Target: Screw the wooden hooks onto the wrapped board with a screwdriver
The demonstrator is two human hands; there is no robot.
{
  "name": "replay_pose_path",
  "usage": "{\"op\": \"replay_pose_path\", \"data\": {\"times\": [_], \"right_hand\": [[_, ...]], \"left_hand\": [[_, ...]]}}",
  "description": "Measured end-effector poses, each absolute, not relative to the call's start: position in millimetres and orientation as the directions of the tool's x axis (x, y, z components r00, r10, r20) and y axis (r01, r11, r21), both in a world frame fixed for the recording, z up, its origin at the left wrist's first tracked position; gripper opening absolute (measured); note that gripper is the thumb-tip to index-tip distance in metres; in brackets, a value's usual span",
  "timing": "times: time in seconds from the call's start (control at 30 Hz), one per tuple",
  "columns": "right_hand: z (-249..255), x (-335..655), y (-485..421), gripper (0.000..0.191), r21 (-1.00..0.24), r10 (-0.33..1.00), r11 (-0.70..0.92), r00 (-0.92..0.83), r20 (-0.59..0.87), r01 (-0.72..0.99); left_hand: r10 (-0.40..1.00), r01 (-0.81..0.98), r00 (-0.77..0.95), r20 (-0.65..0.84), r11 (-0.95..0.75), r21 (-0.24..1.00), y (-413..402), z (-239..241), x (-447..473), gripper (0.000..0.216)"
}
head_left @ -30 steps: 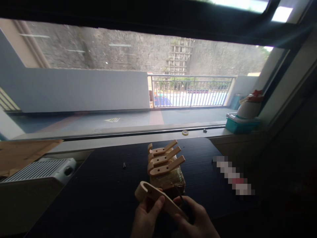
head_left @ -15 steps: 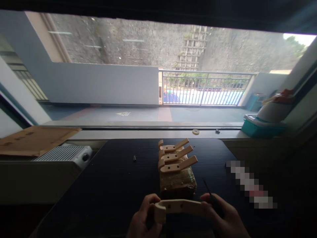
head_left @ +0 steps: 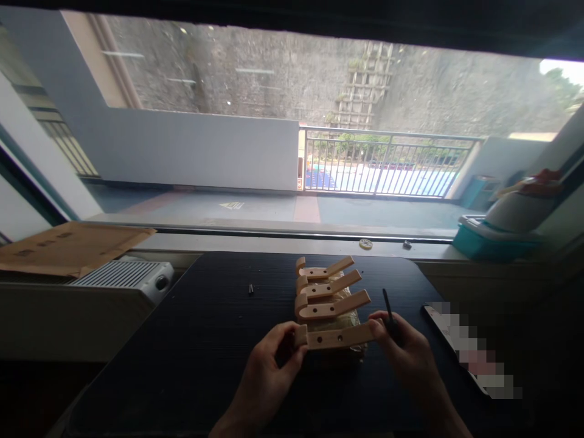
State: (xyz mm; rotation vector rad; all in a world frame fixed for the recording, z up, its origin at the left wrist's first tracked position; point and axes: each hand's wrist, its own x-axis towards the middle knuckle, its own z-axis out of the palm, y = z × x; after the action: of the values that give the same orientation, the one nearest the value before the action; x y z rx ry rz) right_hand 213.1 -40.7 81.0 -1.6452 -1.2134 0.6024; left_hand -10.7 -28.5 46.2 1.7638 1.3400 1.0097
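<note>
A pale wooden hook [head_left: 360, 334] with two screw holes lies across between my hands, at the near end of a tape-wrapped block [head_left: 350, 320]. My left hand [head_left: 274, 365] pinches its curled end. The thumb and fingertips of my right hand [head_left: 406, 350] grip its straight end. A dark, thin-shafted tool like a screwdriver [head_left: 387, 301] points upward from that same hand, its handle partly hidden by the fingers. Three similar wooden hooks [head_left: 335, 309] lie in a row on the block, just beyond the held one. Whether the held hook touches the block, I cannot tell.
Small dark screws [head_left: 250, 289] lie on the black table [head_left: 201, 340] to the left. A blurred-out phone-like object [head_left: 449, 337] lies at the right edge. Beyond are a radiator [head_left: 132, 277], cardboard [head_left: 73, 246], a windowsill [head_left: 255, 244] with a tape roll [head_left: 365, 244], and a teal box [head_left: 479, 242].
Both hands have moved forward with the held hook, from in front of the block to its near end beside the other hooks. The tool's shaft has swung more upright. The view has shifted slightly.
</note>
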Motion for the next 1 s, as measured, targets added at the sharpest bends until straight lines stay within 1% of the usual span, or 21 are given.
{"op": "replay_pose_path", "data": {"times": [0.13,0.23,0.33,0.5,0.6,0.73,0.8,0.87,0.93,1.0], "right_hand": [[73,214,-32,0.031,-0.906,0.910,-0.031,0.387,0.149,0.423],[67,215,-33,0.030,-0.906,0.907,-0.054,0.400,0.132,0.421],[64,215,-35,0.032,-0.905,0.910,-0.068,0.398,0.116,0.420],[62,214,-31,0.039,-0.929,0.915,-0.069,0.395,0.087,0.363],[61,213,-32,0.040,-0.933,0.921,-0.053,0.379,0.093,0.356],[62,210,-47,0.040,-0.928,0.936,-0.071,0.345,0.063,0.365],[64,209,-60,0.038,-0.921,0.937,-0.097,0.345,0.043,0.378],[66,208,-75,0.036,-0.910,0.932,-0.123,0.360,0.031,0.396],[67,208,-88,0.033,-0.910,0.927,-0.111,0.372,0.050,0.399],[68,210,-98,0.029,-0.917,0.925,-0.083,0.374,0.076,0.391]], "left_hand": [[0.956,0.455,0.200,0.215,-0.285,0.844,-20,42,-10,0.024],[0.954,0.451,0.204,0.220,-0.291,0.844,-18,37,-11,0.027],[0.965,0.418,0.181,0.188,-0.248,0.874,-16,30,-11,0.031],[0.976,0.315,0.185,0.112,-0.167,0.934,-15,23,-9,0.035],[0.977,0.339,0.195,0.086,-0.149,0.929,-19,23,-10,0.036],[0.977,0.396,0.196,0.081,-0.155,0.905,-34,21,-17,0.034],[0.975,0.426,0.194,0.107,-0.182,0.886,-44,20,-23,0.031],[0.959,0.459,0.209,0.190,-0.267,0.847,-55,21,-27,0.031],[0.931,0.477,0.236,0.280,-0.362,0.801,-66,26,-31,0.035],[0.912,0.472,0.266,0.311,-0.405,0.783,-75,33,-32,0.038]]}}
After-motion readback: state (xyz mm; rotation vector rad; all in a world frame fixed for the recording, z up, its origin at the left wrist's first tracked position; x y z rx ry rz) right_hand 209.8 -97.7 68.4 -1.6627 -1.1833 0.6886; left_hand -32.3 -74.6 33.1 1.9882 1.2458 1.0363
